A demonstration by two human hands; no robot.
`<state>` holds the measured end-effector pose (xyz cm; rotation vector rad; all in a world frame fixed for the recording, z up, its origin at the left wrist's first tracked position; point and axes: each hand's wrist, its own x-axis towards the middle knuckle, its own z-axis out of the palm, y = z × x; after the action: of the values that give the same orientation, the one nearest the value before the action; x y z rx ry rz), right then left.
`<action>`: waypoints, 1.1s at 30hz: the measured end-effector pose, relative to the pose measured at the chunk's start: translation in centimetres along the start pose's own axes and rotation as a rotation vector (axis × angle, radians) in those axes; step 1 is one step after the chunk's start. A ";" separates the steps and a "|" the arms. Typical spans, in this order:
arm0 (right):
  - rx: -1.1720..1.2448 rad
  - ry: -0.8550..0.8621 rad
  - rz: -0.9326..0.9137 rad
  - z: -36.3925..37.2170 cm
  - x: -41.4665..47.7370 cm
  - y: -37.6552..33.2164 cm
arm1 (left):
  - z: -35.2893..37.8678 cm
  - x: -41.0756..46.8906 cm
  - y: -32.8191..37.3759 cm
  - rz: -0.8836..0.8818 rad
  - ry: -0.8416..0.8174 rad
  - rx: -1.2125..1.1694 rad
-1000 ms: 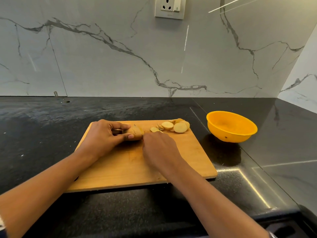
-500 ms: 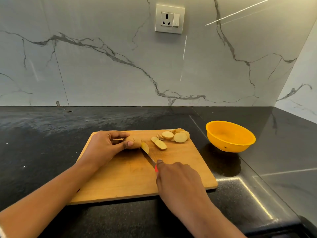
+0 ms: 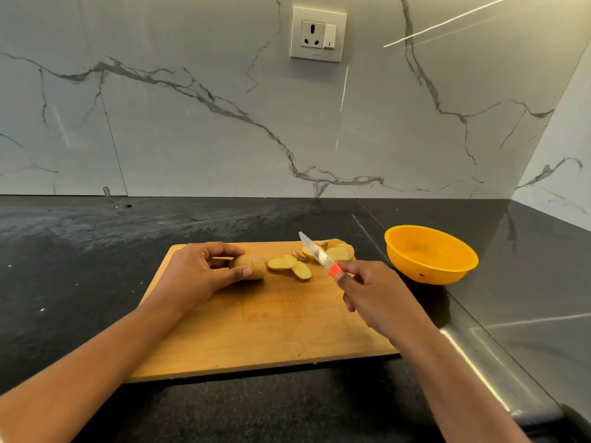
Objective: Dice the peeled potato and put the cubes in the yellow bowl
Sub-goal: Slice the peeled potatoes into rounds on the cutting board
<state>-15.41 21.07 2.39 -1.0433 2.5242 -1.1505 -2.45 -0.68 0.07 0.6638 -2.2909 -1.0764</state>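
One peeled potato piece (image 3: 252, 265), tan and rounded with its cut end facing right, lies on the far left part of one rectangular wooden cutting board (image 3: 256, 330). The board rests on one black stone table (image 3: 64, 282).

Two oval potato slices (image 3: 289, 266) lie flat just right of the potato, overlapping each other. Behind them, at the far right corner of the board, is one small heap of further slices (image 3: 339, 251). They overlap and the knife partly hides them, so their number cannot be told.

One round yellow plastic bowl (image 3: 431, 273) stands upright on the table, near the board's far right corner but apart from it. One steel-bladed knife with an orange-red handle (image 3: 319, 255) is in view. One white wall socket with a switch (image 3: 318, 33) sits high on the grey-veined marble wall (image 3: 192, 139).

Two bare forearms reach in from the near edge. The left hand (image 3: 204, 273) holds the potato, thumb on its near side and forefinger curled over its far side. The right hand (image 3: 374, 292) grips the knife handle with curled fingers. It is raised above the board's right side, with the blade slanting up and away to the left across the heap of slices.
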 end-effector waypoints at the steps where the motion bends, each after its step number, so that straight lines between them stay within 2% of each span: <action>1: -0.098 -0.008 -0.044 0.3 -0.3 -0.4 | 0.0 0.0 0.0 -0.003 -0.003 -0.003; 6: -0.506 -0.110 -0.231 3.1 -1.3 -2.1 | 0.1 0.0 0.0 0.025 -0.017 0.023; 11: -0.672 -0.044 -0.210 4.5 0.7 -1.7 | 0.1 0.0 -0.1 0.043 -0.006 0.021; 15: -0.619 0.010 -0.170 4.1 1.0 -1.4 | 0.2 0.1 -0.3 0.022 0.000 -0.002; 22: -0.430 0.034 -0.279 4.2 -0.8 -2.6 | 0.3 0.3 0.0 -0.007 0.007 0.012; 33: -0.436 0.020 -0.332 4.8 -0.9 -3.1 | 0.2 -0.1 0.2 0.028 0.060 0.035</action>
<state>-11.12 17.37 1.18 -1.6100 2.7588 -0.6786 -2.52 -0.37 0.08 0.6666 -2.2659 -0.9927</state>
